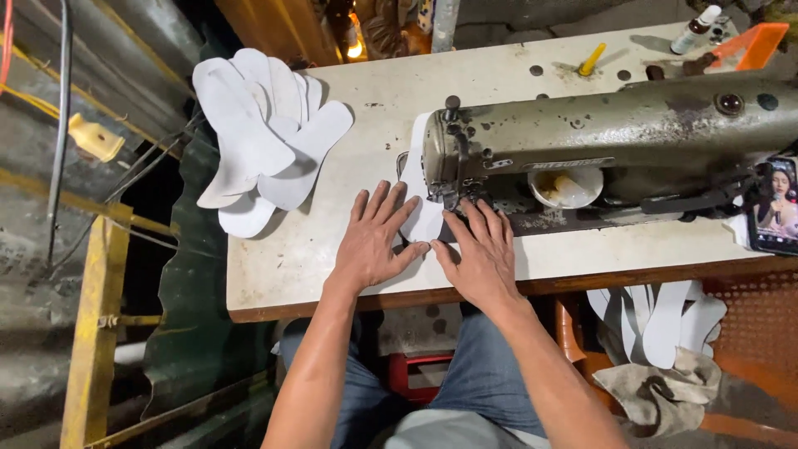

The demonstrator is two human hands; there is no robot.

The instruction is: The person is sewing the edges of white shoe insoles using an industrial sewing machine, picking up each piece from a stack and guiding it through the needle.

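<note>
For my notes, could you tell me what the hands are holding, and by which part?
Nothing is gripped: left hand and right hand press flat on the white sole-shaped piece, at its near end.

We see a white sole-shaped piece [424, 218] under our left hand [371, 241] and right hand [482, 254], on the cream, stained table [283, 266], whose front edge shows brown wood. At the table's left edge, a fanned stack of sole-shaped pieces [262, 133] is white too. The sewing machine [607, 133] is dull olive-grey with dark spots. Near the table's far edge lies a yellow tool [592, 59], and at the far right corner an orange object [756, 43]. Our jeans [482, 366] are faded blue. The frame [96, 316] left of the table is yellow.
</note>
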